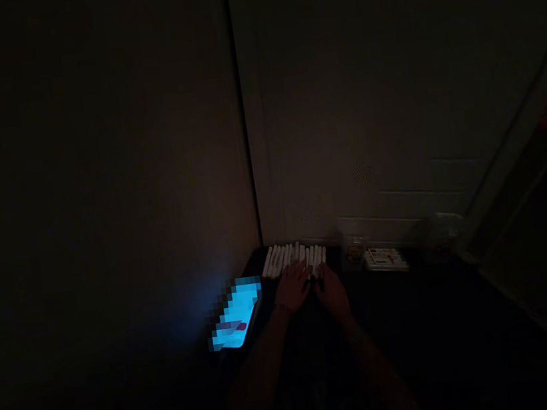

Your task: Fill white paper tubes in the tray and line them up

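Observation:
A row of white pen-shaped sticks, which look like markers point(274, 259), lies side by side on a dark surface by the wall. My left hand point(292, 288) rests over the near ends of the middle ones, palm down, its fingers spread. Close beside it, my right hand point(334, 293) reaches the near ends of the right-hand sticks. Its fingers point forward and are slightly bent, and I make out nothing gripped in them. Dim light hides the fingertips' exact contact.
A lit screen point(237, 314), partly blurred out, glows left of the hands. To the right stand a clear labelled package point(354, 253), a flat pack of white sticks point(385, 259) and another clear container point(447, 232). Walls point(343, 122) meet in a corner behind.

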`<state>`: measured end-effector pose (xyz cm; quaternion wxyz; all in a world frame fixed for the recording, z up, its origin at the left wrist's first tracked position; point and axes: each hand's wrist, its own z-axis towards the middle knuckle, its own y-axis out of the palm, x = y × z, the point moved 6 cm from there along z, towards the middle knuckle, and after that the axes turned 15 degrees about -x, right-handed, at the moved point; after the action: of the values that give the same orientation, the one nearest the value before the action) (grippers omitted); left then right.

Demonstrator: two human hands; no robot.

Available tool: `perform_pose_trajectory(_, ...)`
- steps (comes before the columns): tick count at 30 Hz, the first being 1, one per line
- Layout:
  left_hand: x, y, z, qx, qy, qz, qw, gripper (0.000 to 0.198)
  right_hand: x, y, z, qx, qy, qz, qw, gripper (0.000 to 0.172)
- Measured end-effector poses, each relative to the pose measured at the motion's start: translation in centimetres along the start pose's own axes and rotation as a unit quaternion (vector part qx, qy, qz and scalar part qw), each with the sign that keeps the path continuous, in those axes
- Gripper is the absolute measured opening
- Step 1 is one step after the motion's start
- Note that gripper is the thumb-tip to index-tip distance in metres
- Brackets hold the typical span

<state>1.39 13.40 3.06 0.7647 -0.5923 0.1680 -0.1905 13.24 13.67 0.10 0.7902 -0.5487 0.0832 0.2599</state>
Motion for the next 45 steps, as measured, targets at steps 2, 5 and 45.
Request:
perform_pose_trajectory(2, 0.7, -0.1, -0.2, -0.001, -0.013, 0.007, 1.000, 0.054, -0.2, -0.3, 0.0, 0.005, -0.001, -0.001, 1.000, 0.049)
perform_pose_trajectory(5, 2.3, -0.1, -0.6, 0.002, -0.028, 0.000, 1.000, 0.062, -0.5, -1.1, -0.1, 0.018, 0.010, -0.001, 1.000, 0.046)
perform_pose_trajectory(45, -2.1, 2.8, -1.5, 0.089, -0.182, -0.115, 0.973, 0.060, 1.3, -2.1, -0.7, 0.071, 0.051, 0.068, 0.994, 0.023)
